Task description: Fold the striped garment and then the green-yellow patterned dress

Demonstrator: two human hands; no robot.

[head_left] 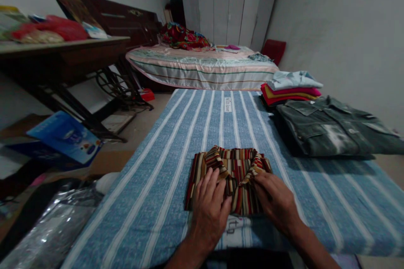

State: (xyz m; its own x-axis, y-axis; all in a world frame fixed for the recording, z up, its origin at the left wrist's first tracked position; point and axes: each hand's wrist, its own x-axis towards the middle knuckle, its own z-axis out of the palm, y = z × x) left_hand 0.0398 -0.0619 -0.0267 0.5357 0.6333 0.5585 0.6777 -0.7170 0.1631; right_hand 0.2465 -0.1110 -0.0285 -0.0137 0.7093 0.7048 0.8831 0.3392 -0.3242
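A folded striped shirt [243,162] in red, brown, black and cream lies in front of me, its collar at the far side. My left hand [210,201] rests flat on the shirt's left front, fingers stretched out. At the right side of the collar, my right hand [274,195] has its fingers bent together, pinching the cloth by the collar's edge. Its fingertips are partly hidden. Under the shirt is a blue cloth with white stripes [195,134], which covers the table.
Folded dark green denim jackets [341,128] lie on the right, with a stack of folded clothes [292,88] behind. A bed [202,71] stands beyond the table. Left are a treadle sewing table [75,50], a blue box [69,136] and clear plastic wrapping [59,222].
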